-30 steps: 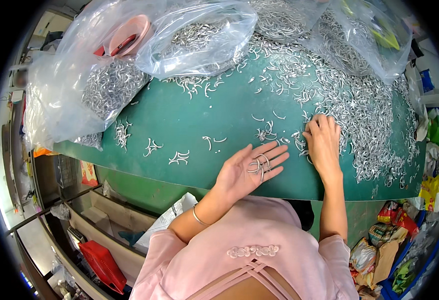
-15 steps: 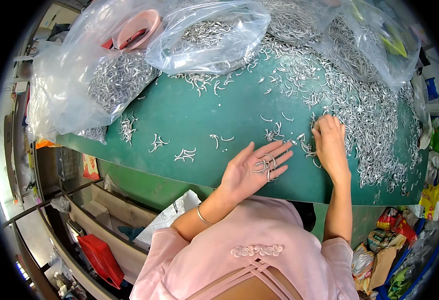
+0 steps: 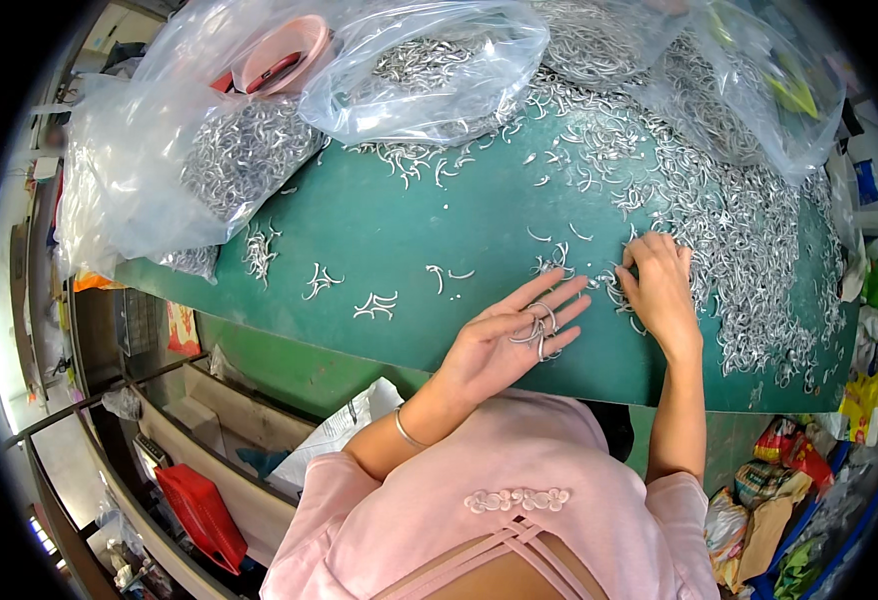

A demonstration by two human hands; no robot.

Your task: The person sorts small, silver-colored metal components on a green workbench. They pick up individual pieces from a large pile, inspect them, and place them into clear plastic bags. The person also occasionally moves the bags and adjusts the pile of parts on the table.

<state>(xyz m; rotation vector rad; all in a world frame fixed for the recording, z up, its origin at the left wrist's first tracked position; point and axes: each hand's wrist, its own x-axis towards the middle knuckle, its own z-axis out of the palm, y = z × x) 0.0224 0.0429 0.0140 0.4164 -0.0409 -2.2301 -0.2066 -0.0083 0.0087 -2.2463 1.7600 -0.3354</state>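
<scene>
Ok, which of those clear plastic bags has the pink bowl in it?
The big bag at the table's far left corner: the pink bowl sits at its top, above its metal hooks. The other bags show only hooks.

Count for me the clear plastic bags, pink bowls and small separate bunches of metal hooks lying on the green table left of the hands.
Clear plastic bags: 3 (left bag, middle bag, right bag)
Pink bowl: 1
Small bunches of hooks on the green table, left of the hands: 4 ()
Total: 8
</scene>
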